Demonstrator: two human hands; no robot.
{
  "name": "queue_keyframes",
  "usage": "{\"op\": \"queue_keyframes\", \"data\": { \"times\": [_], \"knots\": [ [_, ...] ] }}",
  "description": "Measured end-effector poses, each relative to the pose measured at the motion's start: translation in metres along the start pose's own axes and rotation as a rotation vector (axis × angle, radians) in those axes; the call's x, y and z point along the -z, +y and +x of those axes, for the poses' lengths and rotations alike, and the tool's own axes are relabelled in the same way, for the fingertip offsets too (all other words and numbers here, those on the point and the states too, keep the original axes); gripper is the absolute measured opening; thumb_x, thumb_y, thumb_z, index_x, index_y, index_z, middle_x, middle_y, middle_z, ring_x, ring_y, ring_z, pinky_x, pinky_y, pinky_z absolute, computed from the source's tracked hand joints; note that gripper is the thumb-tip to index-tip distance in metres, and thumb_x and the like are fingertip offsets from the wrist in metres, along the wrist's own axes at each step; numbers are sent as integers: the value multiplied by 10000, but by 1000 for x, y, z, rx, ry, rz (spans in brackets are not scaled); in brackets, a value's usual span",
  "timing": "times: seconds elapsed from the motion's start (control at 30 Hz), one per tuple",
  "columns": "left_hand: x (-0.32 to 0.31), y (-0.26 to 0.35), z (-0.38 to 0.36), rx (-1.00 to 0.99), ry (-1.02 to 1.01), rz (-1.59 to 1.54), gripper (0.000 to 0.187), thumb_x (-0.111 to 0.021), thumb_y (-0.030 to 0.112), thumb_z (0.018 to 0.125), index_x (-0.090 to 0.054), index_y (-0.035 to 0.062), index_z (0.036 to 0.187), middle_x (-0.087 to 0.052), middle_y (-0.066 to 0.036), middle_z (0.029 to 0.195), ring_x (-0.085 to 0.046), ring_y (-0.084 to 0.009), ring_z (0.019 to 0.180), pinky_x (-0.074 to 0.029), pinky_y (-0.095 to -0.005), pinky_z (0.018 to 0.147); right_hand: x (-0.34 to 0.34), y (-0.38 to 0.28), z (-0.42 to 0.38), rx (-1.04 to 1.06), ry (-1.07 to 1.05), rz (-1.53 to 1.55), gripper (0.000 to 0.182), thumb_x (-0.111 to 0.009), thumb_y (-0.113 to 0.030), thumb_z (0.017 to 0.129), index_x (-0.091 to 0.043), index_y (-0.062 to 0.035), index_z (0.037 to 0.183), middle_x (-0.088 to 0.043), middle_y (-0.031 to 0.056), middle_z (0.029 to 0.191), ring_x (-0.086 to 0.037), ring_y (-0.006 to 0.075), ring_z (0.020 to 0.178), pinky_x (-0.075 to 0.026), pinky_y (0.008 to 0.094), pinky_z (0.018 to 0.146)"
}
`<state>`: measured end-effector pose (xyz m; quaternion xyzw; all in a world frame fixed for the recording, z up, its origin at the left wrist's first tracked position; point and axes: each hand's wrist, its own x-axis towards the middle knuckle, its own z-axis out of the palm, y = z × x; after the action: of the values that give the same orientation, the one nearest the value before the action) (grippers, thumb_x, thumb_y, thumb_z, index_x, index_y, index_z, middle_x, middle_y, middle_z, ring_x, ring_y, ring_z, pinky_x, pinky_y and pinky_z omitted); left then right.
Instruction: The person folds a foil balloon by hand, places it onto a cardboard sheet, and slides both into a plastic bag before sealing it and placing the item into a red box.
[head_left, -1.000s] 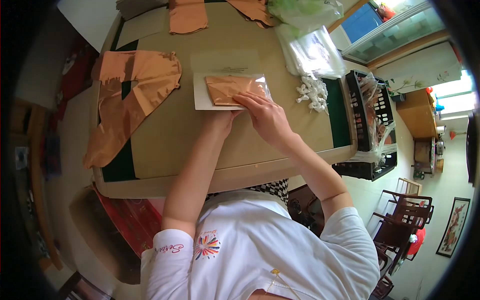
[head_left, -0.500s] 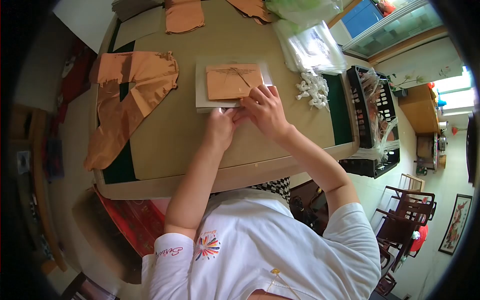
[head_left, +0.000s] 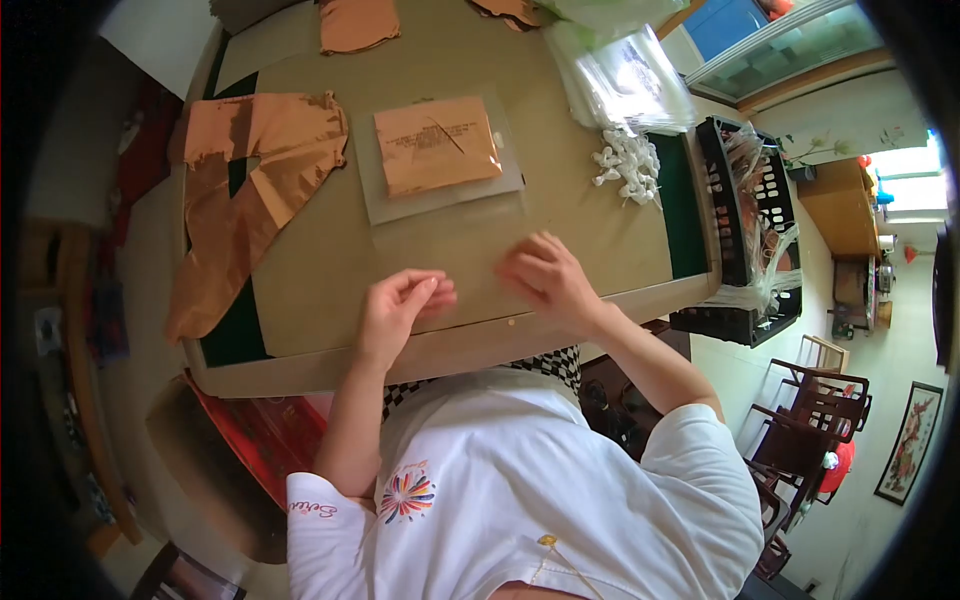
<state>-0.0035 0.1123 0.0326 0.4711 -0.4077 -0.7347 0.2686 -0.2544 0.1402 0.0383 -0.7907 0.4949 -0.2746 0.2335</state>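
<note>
A copper-coloured folded packet (head_left: 435, 148) with dark print and a thin dark line across it lies inside a clear sleeve (head_left: 375, 200) on the table. My left hand (head_left: 405, 310) is below the sleeve, its fingers curled and the thumb against them. To its right, my right hand (head_left: 550, 280) hovers near the table edge with bent, slightly blurred fingers. The hands are apart, and neither touches the packet. Anything thin between their fingertips is too small to make out.
Copper-coloured sheets (head_left: 265, 185) lie at the left, and another (head_left: 358, 25) at the back. Clear plastic sleeves (head_left: 630, 85) are stacked at the back right, above a white knotted bundle (head_left: 628, 165). A black crate (head_left: 725, 210) stands beyond the table's right edge.
Both hands have moved off the sleeve's lower edge toward my body and separated. The packet and sleeve sit slightly tilted and farther left, with the print more visible.
</note>
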Motion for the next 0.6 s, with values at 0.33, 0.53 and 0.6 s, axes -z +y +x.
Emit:
{"op": "queue_keyframes", "data": {
  "times": [0.33,0.53,0.6],
  "knots": [
    [-37,-6,27,-927,143,1138,260,-613,84,888,-624,5,1135,-607,-117,1256,-542,-262,1220,-432,-421,1031,29,-14,-25,1,52,33,92,-698,-84,799,-682,-44,880,-610,88,753,-596,277,704,-488,371,668],
    [-46,-16,65,-919,231,1301,439,-633,174,870,-536,18,1269,-496,-165,1324,-437,-318,1272,-363,-459,1074,2,32,62,45,306,-179,187,-713,-95,780,-647,-87,955,-594,69,935,-563,267,911,-450,384,781],
    [-47,-13,66,-908,218,1379,477,-649,164,856,-522,27,1295,-492,-149,1329,-442,-321,1269,-381,-448,1062,0,37,73,56,250,-259,212,-713,-113,776,-627,-106,970,-586,51,986,-551,259,958,-429,387,824]
  ]
}}
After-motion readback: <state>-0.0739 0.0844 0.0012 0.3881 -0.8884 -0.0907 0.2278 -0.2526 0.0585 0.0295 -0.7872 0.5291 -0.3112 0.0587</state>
